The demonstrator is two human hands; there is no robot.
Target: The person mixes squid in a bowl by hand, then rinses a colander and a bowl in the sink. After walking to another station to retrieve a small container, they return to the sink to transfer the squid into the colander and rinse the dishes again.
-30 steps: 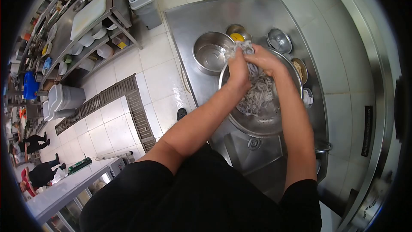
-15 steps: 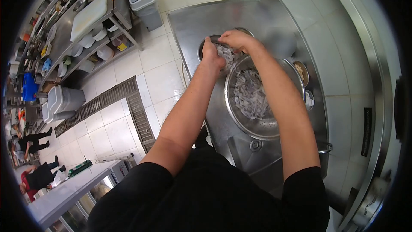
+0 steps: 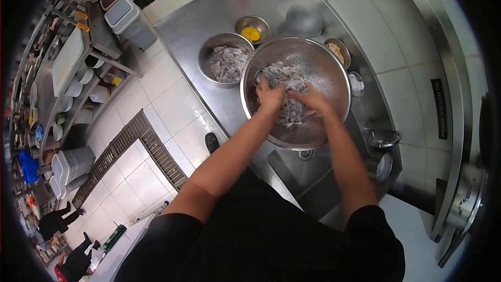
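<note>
Tiled wall, floor grate; left bench apparently steel.

Left hand, right hand: back in colander | pot: strips added (grey)

Up in the upper left, a white cutting board, and there's a lidded grey bin to its right! Blue container at the left edge, floor grate bending left of centre, NO PERSONAL WASHING sign far right!
</note>
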